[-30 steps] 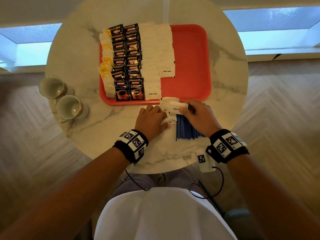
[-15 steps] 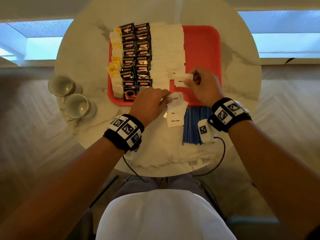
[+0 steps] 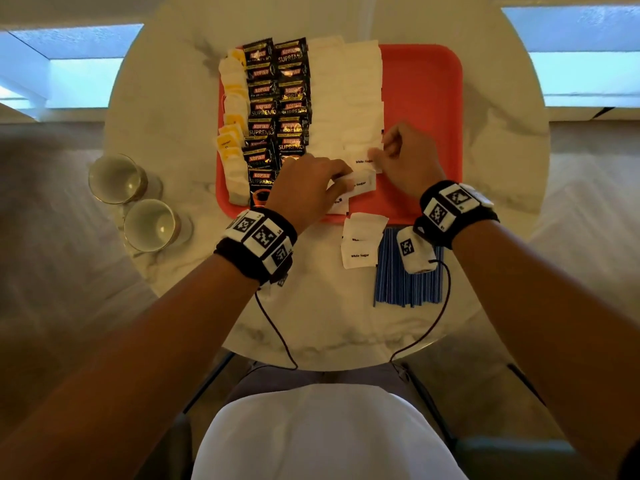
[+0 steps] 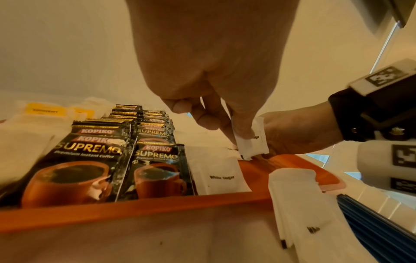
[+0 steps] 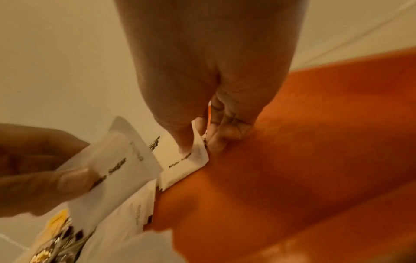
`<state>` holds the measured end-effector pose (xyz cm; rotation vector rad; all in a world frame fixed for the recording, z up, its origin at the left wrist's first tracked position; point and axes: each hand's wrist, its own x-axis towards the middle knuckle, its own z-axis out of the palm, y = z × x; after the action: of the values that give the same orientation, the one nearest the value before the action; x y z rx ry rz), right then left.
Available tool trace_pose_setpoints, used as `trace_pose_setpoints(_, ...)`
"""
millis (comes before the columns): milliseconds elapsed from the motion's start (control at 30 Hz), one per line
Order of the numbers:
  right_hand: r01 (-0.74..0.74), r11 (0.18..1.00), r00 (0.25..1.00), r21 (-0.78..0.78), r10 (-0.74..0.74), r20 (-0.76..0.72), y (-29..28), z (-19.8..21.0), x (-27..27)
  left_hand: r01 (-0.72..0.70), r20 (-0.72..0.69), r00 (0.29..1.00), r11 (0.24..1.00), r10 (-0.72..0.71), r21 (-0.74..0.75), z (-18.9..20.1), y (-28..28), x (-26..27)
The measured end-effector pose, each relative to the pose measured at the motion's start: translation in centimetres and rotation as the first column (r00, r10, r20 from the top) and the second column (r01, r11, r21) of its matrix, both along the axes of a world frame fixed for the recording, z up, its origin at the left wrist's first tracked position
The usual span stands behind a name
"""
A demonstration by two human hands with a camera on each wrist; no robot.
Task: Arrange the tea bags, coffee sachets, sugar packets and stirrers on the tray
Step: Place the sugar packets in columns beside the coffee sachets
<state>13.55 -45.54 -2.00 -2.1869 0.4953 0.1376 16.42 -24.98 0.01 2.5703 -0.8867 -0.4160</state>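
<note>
Two hands: both over the flat red plastic tray point(image 3: 424, 98), at its near middle.
Right hand point(image 3: 410, 157): grip clamped on a white paper sugar packet point(image 5: 184, 164), thumb on top, its low edge touching the tray.
Left hand point(image 3: 306, 190): grip pinching another white sugar packet point(image 4: 251, 142), held at 9 o'clock of the first.
Surface point(image 3: 311, 323): loose white sugar packets point(image 3: 360, 242) and blue striped stirrers point(image 3: 408, 289) at 6 o'clock of the tray.
</note>
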Motion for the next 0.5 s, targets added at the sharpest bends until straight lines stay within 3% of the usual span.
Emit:
trace_pose_setpoints(100,0.007,0.998,0.997,0.056,-0.011,0.072,-0.5,2.3,-0.4,0.006,0.000,1.000,0.999,-0.006,-0.037,0.1,-0.7,1.2)
trace_pose_setpoints(167,-0.091,0.990,0.994,0.104,0.084,0.073,-0.7,3.8,-1.1,0.019,0.020,1.000,0.998,-0.018,-0.057,0.5,-1.4,2.0)
trace_pose_setpoints(233,-0.215,0.975,0.973,0.051,0.209,0.100,-0.8,4.5,-1.8,0.039,0.033,0.999,0.997,-0.036,-0.073,0.8,-2.1,2.8)
trace_pose_setpoints(333,-0.274,0.959,0.948,-0.069,0.282,0.150,-1.2,3.8,-2.0,0.047,0.032,0.998,0.996,-0.045,-0.079,0.9,-2.9,3.5)
trace_pose_setpoints(500,-0.246,0.968,0.969,-0.057,0.248,0.023,-1.8,1.2,-1.9,-0.019,0.040,0.999,0.993,0.024,-0.118,0.5,-2.3,2.4)
